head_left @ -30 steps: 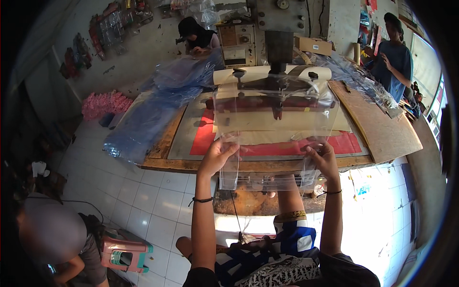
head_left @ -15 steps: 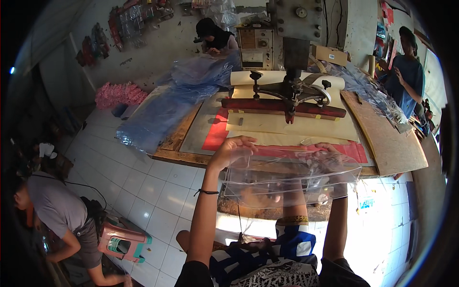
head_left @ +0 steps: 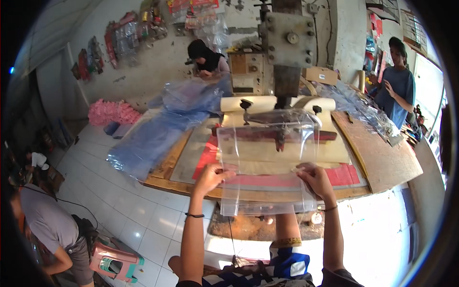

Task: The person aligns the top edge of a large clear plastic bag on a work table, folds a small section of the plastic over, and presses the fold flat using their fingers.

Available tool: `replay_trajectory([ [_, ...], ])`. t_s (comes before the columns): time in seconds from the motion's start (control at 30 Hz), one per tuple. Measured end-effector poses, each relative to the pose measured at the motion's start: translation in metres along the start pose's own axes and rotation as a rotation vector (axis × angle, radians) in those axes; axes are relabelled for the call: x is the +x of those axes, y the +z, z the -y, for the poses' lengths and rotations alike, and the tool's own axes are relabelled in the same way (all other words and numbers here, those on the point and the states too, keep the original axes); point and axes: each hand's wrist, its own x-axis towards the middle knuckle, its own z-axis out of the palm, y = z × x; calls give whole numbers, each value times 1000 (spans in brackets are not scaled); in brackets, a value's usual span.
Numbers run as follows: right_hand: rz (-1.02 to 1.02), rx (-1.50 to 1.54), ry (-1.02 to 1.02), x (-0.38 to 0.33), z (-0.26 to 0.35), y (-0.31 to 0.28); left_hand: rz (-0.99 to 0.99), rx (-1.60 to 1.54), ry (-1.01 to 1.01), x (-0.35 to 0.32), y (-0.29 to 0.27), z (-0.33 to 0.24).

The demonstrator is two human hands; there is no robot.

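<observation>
My left hand (head_left: 212,175) and my right hand (head_left: 315,178) each pinch a side of a clear plastic sheet (head_left: 266,149) that I hold up in front of me, its top edge curling near the press bar (head_left: 277,134). The sheet hangs over the front of a wooden worktable (head_left: 382,162), above a red mat (head_left: 346,174) and a pale board (head_left: 267,160). A grey metal press machine (head_left: 287,40) rises behind the sheet at the middle of the table.
A heap of bluish clear plastic (head_left: 158,129) spills off the table's left side. A person in black (head_left: 205,57) sits behind the table, another person (head_left: 397,81) stands at right, a third crouches at lower left (head_left: 48,225) near a pink stool (head_left: 114,260). Pink bundles (head_left: 110,112) lie by the wall.
I have lifted the clear sheet from low at the table's front edge up in front of the press. The view has tilted upward.
</observation>
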Motion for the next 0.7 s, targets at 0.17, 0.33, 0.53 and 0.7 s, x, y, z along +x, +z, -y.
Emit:
replay_trajectory([
  [0.17,-13,50,-27,-8,4,4,177,-121,161,-5,-5,8],
  [0.33,108,150,-53,-8,-14,0,226,-248,165,-2,-8,12],
  [0.53,27,360,-67,-13,5,-1,137,-163,33,1,2,4],
  [0.7,24,208,-141,-25,9,6,-105,-77,63,-6,-10,22],
])
